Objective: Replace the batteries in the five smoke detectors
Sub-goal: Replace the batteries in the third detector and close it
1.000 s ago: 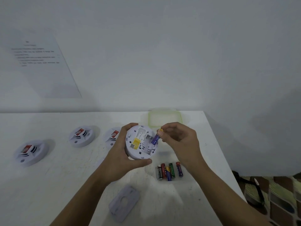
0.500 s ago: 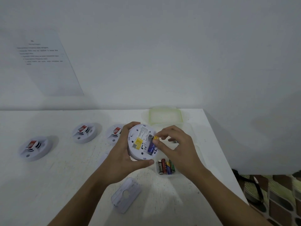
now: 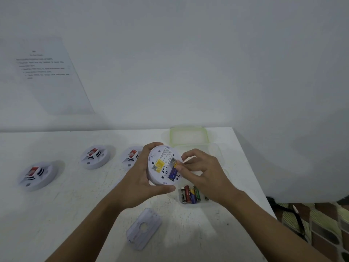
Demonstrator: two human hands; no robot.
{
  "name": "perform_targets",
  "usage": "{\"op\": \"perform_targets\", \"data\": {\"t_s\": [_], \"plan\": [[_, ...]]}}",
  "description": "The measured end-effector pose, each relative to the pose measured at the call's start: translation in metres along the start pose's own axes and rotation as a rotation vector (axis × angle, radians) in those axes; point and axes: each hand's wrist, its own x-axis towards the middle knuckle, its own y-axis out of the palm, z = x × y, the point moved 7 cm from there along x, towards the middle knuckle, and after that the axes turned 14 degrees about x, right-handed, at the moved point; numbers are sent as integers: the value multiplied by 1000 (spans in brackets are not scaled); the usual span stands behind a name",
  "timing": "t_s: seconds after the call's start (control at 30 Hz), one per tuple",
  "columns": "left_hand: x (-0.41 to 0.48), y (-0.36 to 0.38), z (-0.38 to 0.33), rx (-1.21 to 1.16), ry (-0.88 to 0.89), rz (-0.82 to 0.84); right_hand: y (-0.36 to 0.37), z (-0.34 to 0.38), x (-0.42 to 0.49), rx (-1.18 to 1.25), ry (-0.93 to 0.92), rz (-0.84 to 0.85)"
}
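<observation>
Nearest the camera, at 6 o'clock of the scene, a pale grey cover plate (image 3: 144, 228) with a round hole lies flat on the white table (image 3: 56, 214). Past it, at 4 o'clock from the plate, a handful of loose batteries (image 3: 189, 194) in black, red, purple and green lie side by side in the near end of a clear box (image 3: 219, 156). The wrist of the right hand (image 3: 205, 172) partly covers them. Just beyond, both forearms reach in from the bottom edge and meet over the table. The left hand (image 3: 139, 178) grips the held detector (image 3: 160, 165) by its rim, with the thumb at the disc's 6 o'clock and the fingers curled over its 11 o'clock. The disc's back, with a yellow label, is tilted toward the camera. A purple battery (image 3: 172, 173) lies in the compartment at the disc's 4 o'clock, its yellow-tipped end pointing to 12. The right hand comes in from 3 o'clock with its fingers curled. Its thumb tip and forefinger close on that yellow end, and the other fingers are bent and hold nothing. Farther back, a row of detectors sits face up on the table, each with a red-and-white sticker. The far-left detector (image 3: 37, 175) is at 9 o'clock from the held one, the middle detector (image 3: 95, 156) is at 10 o'clock, and the half-hidden detector (image 3: 132, 156) is just behind the left hand's fingers. At 1 o'clock, a green lid (image 3: 188, 136) lies against the box's far end by the table's back edge. On the wall (image 3: 207, 63) at 10 o'clock hangs a sheet of paper (image 3: 51, 76), its print too blurred to read.
</observation>
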Motion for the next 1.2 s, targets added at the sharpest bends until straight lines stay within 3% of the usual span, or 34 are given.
{"op": "perform_targets", "data": {"t_s": [0.13, 0.23, 0.33, 0.5, 0.8, 0.93, 1.2], "plan": [[7, 2, 4, -14, 6, 1, -31, -7, 15, 167, 133, -53], [14, 2, 10, -7, -6, -11, -59, -27, 26, -14, 170, -136], [19, 1, 21, -31, -37, -4, -68, -60, 35, -301, 298, 0], [29, 4, 35, -32, -80, 7, -59, -92, 49, -567, 402, 197], [43, 8, 46, -31, -105, 9, -39, -110, 73, -811, 467, 350], [43, 9, 47, -41, -119, 14, -37, -116, 73, -672, 447, 328], [36, 4, 41, -87, -127, -14, -51, -74, 63, 59, 377, -40]]}}
